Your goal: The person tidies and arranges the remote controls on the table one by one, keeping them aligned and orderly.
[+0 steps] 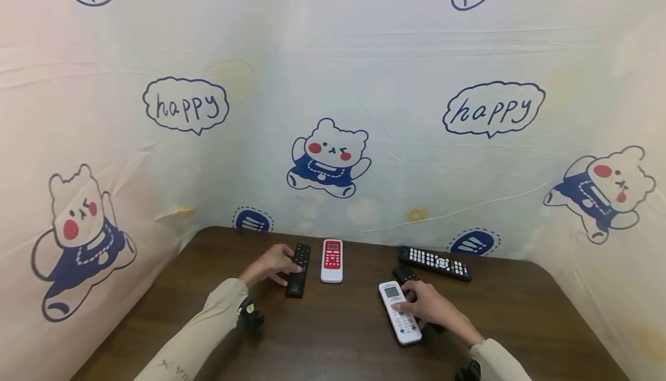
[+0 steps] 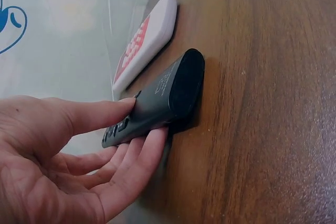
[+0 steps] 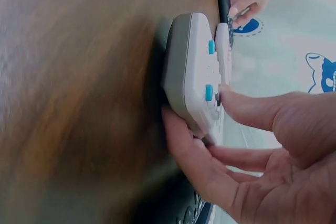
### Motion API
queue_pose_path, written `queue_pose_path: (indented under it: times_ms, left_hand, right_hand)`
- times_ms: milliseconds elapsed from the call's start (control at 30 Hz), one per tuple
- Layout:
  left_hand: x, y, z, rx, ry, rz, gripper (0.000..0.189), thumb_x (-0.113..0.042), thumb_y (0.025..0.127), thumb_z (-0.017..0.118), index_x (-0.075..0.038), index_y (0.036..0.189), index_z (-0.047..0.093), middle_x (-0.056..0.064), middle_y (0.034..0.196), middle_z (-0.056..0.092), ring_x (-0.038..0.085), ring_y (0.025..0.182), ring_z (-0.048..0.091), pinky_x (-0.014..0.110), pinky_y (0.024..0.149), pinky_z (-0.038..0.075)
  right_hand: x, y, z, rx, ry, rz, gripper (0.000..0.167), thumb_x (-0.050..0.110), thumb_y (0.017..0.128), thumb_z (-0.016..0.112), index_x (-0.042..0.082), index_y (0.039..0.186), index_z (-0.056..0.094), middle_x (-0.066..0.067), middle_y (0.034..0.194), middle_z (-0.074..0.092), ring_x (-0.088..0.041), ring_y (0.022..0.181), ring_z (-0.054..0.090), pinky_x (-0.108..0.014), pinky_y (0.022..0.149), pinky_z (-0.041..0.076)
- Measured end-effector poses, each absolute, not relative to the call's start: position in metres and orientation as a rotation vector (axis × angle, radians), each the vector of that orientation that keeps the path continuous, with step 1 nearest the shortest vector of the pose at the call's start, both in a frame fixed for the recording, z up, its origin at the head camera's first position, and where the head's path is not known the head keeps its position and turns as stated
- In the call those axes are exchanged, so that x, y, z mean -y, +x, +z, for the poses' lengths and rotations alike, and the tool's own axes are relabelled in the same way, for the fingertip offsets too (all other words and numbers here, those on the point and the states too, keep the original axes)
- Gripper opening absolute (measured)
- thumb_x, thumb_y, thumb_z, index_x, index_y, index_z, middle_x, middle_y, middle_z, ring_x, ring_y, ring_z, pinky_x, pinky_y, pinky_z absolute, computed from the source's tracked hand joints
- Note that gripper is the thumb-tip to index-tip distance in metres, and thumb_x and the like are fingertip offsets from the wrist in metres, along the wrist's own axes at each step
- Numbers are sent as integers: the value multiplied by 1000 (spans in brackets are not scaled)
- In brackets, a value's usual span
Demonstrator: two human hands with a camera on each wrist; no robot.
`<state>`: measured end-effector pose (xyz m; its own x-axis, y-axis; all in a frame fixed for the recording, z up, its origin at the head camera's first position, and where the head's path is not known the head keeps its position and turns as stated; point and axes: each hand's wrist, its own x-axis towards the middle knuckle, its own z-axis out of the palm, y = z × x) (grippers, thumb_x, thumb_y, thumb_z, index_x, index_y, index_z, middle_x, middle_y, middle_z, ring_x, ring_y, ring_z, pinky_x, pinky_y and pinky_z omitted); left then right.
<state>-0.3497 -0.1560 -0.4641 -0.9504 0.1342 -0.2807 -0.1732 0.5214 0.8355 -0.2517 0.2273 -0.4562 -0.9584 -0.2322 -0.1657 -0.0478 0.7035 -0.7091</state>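
Note:
My left hand [image 1: 273, 263] pinches a slim black remote control [image 1: 295, 284], thumb on its button face and fingers under its side edge. In the left wrist view the blank end of this black remote [image 2: 163, 93] points away from the palm, close over the wood. A white remote control [image 1: 406, 326] with a small grey screen is in my right hand [image 1: 430, 304]. The right wrist view shows the thumb on the button face of the white remote [image 3: 184, 72], with fingers curled beneath its edge. A second black remote [image 1: 404, 273] lies partly hidden behind the right hand.
Between the hands, a red-and-white remote [image 1: 332, 262] lies on the brown wooden table [image 1: 322, 335]. Farther back on the right is a long black remote with white buttons [image 1: 436, 263]. A printed cloth [image 1: 333, 80] rises behind the table and along both sides.

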Motion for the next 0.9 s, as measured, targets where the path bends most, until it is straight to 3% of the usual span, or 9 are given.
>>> queue_pose_path:
  times_ms: [200, 567, 900]
  left_hand:
    - [159, -349, -468, -2438, 5, 1427, 63, -1, 90, 78, 12, 142, 45, 27, 120, 58, 33, 95, 67, 41, 66, 68]
    - [161, -350, -467, -2419, -3, 1436, 65, -2, 91, 77, 9, 146, 44, 28, 125, 56, 35, 98, 68, 41, 67, 68]
    - [162, -346, -469, -2416, 25, 1452, 67, -2, 91, 76, 10, 148, 41, 29, 123, 58, 36, 99, 68, 44, 68, 68]
  right_hand:
    - [-222, -243, -457, -2650, -64, -1173, 50, 15, 91, 82, -9, 130, 61, -12, 83, 62, -21, 56, 66, -38, 45, 61]
    - [-213, -235, -456, -2575, 59, -1201, 44, 16, 96, 77, -8, 128, 57, -14, 85, 62, -23, 58, 68, -37, 48, 63]
    - [-202, -223, -458, -2536, 44, -1261, 56, 16, 97, 75, -10, 138, 45, -16, 85, 62, -24, 53, 67, -37, 46, 62]
